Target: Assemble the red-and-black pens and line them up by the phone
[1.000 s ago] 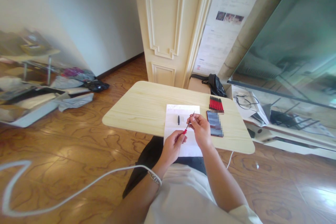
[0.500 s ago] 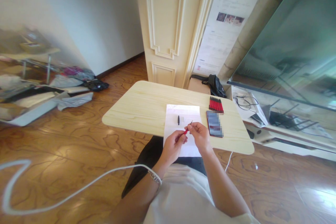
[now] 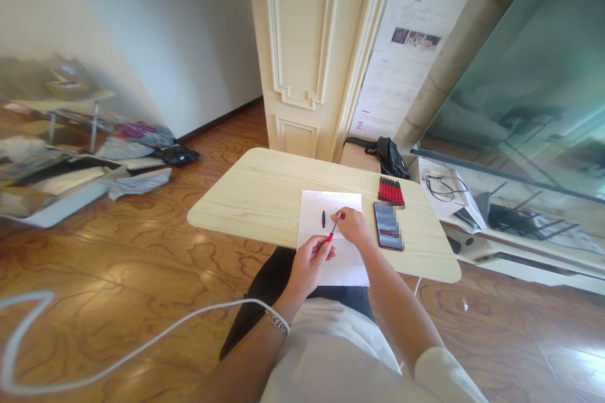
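Note:
My left hand (image 3: 309, 261) grips a red pen barrel (image 3: 330, 237) above the white paper (image 3: 313, 200). From the barrel's upper end a thin dark refill (image 3: 335, 225) sticks out, pointing up and away from me. My right hand (image 3: 352, 225) is just beyond the refill, low over the paper, its fingers drawn together. Whatever lies at those fingertips is hidden. A short black pen part (image 3: 324, 219) rests on the paper, just left of the right fingertips.
Several red pens with black tips (image 3: 391, 189) lie side by side at the table's (image 3: 246, 201) right, behind a phone (image 3: 387, 227). A white cable (image 3: 189, 312) crosses my left forearm. Behind the table is a black bag (image 3: 390, 154); a large screen (image 3: 524, 88) stands right.
My right hand has left the pen and moved slightly forward, down toward the paper beside the black part. More of the refill now shows. The left hand keeps its hold on the barrel.

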Tool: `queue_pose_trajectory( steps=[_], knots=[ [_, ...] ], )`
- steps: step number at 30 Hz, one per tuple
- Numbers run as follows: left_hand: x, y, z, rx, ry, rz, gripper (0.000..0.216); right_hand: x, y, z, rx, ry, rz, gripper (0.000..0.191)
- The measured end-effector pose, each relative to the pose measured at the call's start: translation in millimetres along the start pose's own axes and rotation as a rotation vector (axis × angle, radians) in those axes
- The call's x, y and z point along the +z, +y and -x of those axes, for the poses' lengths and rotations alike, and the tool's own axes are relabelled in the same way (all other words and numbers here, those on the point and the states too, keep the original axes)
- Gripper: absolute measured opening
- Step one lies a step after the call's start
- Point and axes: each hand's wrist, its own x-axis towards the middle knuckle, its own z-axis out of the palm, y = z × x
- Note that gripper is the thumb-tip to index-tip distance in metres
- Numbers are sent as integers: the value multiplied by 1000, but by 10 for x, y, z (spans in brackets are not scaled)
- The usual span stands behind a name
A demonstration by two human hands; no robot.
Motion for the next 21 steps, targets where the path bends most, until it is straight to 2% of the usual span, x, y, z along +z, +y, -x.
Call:
queue_pose_trajectory(
  steps=[4, 8, 10, 16, 18, 21],
  knots=[
    [-25, -4, -9, -3, 24, 0, 35, 104, -104, -71, 58, -21, 233, 24],
    [-47, -6, -12, 6, 46, 8, 35, 128, -85, -65, 47, -1, 222, 21],
    [-50, -9, -10, 5, 36, 13, 34, 97, -49, -56, 31, 25, 49, 18],
    [-15, -33, -1, -6, 14, 46, 34, -181, -85, 136, -14, 66, -862, 30],
    [5, -40, 4, -7, 14, 55, 34, -284, -155, 235, -14, 61, -1052, 30],
    [24, -43, 11, -1, 8, 62, 33, -374, -252, 339, -15, 64, -1185, 29]
  ],
)
